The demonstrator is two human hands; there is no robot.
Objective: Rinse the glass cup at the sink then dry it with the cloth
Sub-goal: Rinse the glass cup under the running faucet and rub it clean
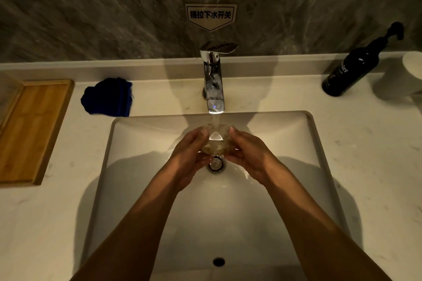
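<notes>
from the head view: clear faceted glass cup (214, 141) held under running water from the chrome single-lever tap (213, 80), low over the white rectangular sink basin (285, 166) and just above the metal drain (215, 164). left hand (189, 155) and right hand (247, 155) both wrapped around the cup's sides, each grip closed on the glass, fingertips meeting near the rim. crumpled dark blue cloth (107, 97) lying on the pale stone surface (365, 155) left of the tap, well apart from the cup, dry step not yet begun. beside it a bamboo tray (34, 130); at far right a black pump bottle (356, 68), leaning in the wide-angle lens. risks, as a judgement: wet glass and wet fingers could let the cup slip and strike the basin; letting go with one hand to reach the cloth would leave a single slick hold; tap left running likely to splash.
</notes>
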